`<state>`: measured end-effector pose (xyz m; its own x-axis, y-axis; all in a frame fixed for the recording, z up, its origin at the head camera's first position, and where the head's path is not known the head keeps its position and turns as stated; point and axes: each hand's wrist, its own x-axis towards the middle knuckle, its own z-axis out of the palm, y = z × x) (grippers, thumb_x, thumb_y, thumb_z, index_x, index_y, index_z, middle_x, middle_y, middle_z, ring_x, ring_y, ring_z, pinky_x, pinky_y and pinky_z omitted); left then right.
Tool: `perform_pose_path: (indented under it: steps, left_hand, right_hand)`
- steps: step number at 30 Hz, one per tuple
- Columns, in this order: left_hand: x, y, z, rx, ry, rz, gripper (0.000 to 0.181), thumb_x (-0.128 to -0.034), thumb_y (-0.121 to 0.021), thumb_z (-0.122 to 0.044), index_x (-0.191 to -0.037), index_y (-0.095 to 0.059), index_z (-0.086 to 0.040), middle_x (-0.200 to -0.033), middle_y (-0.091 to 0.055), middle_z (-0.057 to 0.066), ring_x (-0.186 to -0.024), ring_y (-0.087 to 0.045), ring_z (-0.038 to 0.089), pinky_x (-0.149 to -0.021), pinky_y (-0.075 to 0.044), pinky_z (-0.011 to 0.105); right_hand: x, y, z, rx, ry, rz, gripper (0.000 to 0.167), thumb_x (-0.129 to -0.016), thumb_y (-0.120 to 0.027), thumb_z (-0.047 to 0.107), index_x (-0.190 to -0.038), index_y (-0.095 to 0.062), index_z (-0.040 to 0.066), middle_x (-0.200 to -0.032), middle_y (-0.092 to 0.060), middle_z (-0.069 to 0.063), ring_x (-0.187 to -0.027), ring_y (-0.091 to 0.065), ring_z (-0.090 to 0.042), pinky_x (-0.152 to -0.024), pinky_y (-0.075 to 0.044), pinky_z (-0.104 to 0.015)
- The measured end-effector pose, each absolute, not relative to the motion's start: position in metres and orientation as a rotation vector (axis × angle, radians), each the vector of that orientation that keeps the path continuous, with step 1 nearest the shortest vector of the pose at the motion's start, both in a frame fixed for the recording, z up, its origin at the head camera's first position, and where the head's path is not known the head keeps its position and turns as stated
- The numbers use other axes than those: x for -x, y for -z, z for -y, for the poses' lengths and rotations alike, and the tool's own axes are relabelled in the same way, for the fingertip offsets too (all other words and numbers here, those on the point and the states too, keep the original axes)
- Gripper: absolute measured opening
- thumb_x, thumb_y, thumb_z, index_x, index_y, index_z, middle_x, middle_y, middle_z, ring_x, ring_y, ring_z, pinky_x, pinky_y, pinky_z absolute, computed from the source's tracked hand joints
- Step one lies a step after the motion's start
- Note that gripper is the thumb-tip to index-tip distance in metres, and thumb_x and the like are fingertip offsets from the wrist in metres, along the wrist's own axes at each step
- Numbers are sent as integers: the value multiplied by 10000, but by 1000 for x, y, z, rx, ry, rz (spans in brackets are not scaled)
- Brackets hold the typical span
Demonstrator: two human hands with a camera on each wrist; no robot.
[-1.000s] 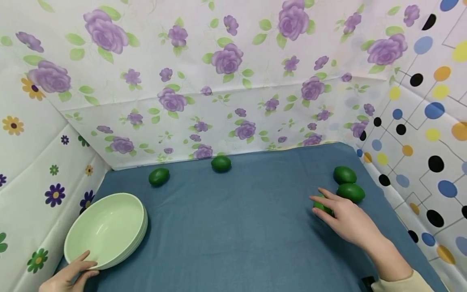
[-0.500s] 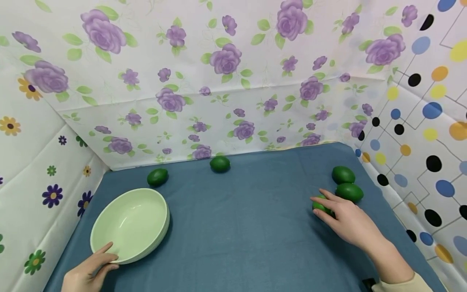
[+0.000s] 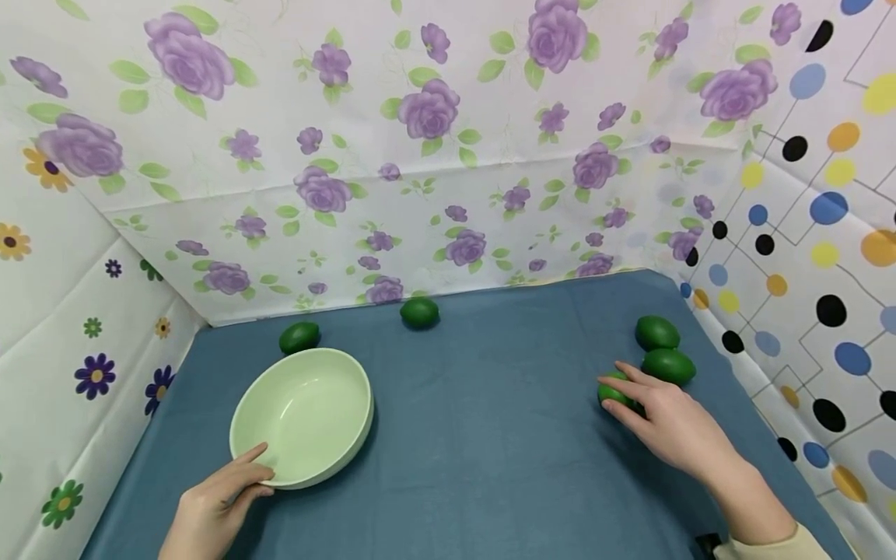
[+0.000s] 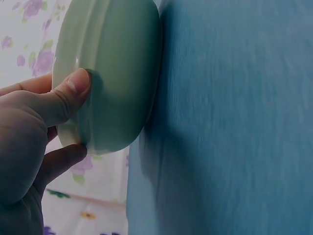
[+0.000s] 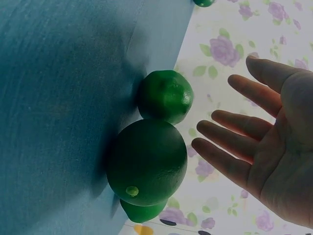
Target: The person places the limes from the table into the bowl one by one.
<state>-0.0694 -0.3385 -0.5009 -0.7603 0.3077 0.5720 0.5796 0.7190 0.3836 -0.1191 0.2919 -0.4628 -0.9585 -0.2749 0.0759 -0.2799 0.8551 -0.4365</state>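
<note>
My left hand (image 3: 217, 498) pinches the near-left rim of a pale green bowl (image 3: 308, 420), thumb outside and fingers over the edge. In the left wrist view the thumb presses the outer wall of the bowl (image 4: 117, 83), whose inside is hidden there. On the right, my right hand (image 3: 675, 424) hovers with spread fingers over a green lime (image 3: 614, 390), which it partly hides. Two more limes, one nearer (image 3: 668, 366) and one farther (image 3: 656, 332), sit just behind it. The right wrist view shows a gap between my fingers (image 5: 227, 132) and the limes (image 5: 146, 161).
Two other limes lie toward the back of the blue cloth (image 3: 483, 435), one left (image 3: 299, 337) just behind the bowl, one near the middle (image 3: 420, 313). Patterned sheets (image 3: 434, 202) wall the cloth at the back and both sides.
My left hand has brought the bowl to the right and slightly away from me, close to the back-left lime. My right hand has stayed nearly in place over the limes.
</note>
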Motion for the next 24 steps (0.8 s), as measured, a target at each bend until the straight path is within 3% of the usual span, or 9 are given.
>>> perform_pose_path:
  steps: [3, 5, 6, 8, 9, 11, 13, 24]
  left_hand:
    - [74, 501, 330, 708, 763, 2458, 493, -1035, -561, -541, -956, -808, -121, -1039, -806, 95, -1311, -594, -45, -944, -527, 74]
    - [77, 500, 324, 727, 764, 2466, 463, -1039, -567, -512, -960, -806, -123, -1052, -804, 88, -1315, -605, -17, -952, -526, 78]
    - [78, 499, 321, 736, 760, 2470, 362, -1027, -623, -431, -961, -806, -126, -1057, -803, 83, -1314, -614, 2, -956, -526, 80]
    - [79, 498, 314, 753, 762, 2474, 92, -954, -771, -218, -965, -807, -134, -1061, -802, 73, -1302, -642, 54, -961, -527, 86]
    - [80, 498, 311, 756, 764, 2477, 91, -886, -836, -110, -966, -808, -141, -1065, -802, 67, -1292, -655, 76, -963, -526, 86]
    - [81, 496, 303, 758, 768, 2481, 345, -720, -919, 68, -964, -810, -151, -1064, -801, 51, -1272, -679, 127, -957, -531, 89]
    - [83, 496, 296, 762, 780, 2480, 458, -646, -939, 150, -960, -812, -158, -1062, -801, 40, -1251, -698, 170, -949, -537, 92]
    - [97, 499, 261, 842, 870, 2494, 409, -701, -934, 123, -971, -827, -165, -1094, -805, 32, -1202, -724, 307, -959, -552, 122]
  right_hand:
    - [119, 463, -293, -444, -709, 3014, 469, -1089, -639, 463, -1450, -707, 172, -1591, -510, -232, -1279, -652, -435, -927, -590, -638]
    - [119, 463, -294, -442, -705, 3011, 459, -1085, -655, 442, -1450, -707, 168, -1592, -509, -235, -1275, -654, -436, -922, -591, -639]
    - [119, 463, -295, -441, -705, 3011, 453, -1083, -664, 426, -1451, -706, 166, -1593, -507, -237, -1275, -654, -437, -923, -591, -639]
    - [118, 464, -296, -439, -707, 3012, 448, -1080, -675, 408, -1455, -703, 165, -1593, -504, -241, -1279, -650, -442, -923, -589, -641]
    - [118, 464, -296, -439, -710, 3013, 446, -1080, -679, 399, -1458, -700, 164, -1594, -502, -244, -1282, -647, -445, -924, -587, -643]
    - [119, 464, -297, -442, -711, 3016, 446, -1081, -676, 397, -1463, -696, 167, -1596, -498, -248, -1281, -648, -446, -922, -588, -642]
    - [119, 463, -299, -439, -714, 3018, 446, -1084, -671, 404, -1464, -696, 174, -1596, -498, -248, -1276, -651, -446, -918, -588, -642]
    - [121, 459, -300, -426, -714, 3035, 449, -1085, -668, 401, -1472, -689, 173, -1601, -490, -251, -1270, -650, -459, -894, -594, -637]
